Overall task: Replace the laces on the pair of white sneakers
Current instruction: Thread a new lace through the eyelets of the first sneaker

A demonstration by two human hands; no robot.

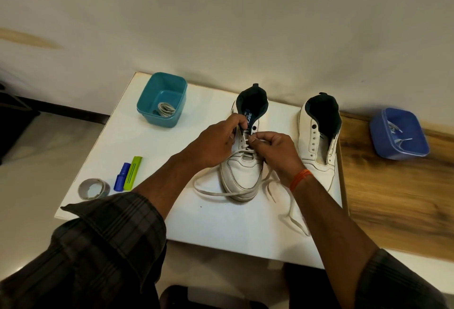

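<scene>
Two white sneakers stand on a white board, toes toward me. The left sneaker carries a white lace threaded through its lower eyelets, with loose ends trailing on both sides of the toe. My left hand grips the shoe's left eyelet edge. My right hand pinches the lace at the upper eyelets. The right sneaker stands unlaced, its eyelets bare.
A teal tub at the back left holds a folded lace. A blue tub with loose laces sits on the wooden surface to the right. A tape roll, a blue marker and a green tool lie front left.
</scene>
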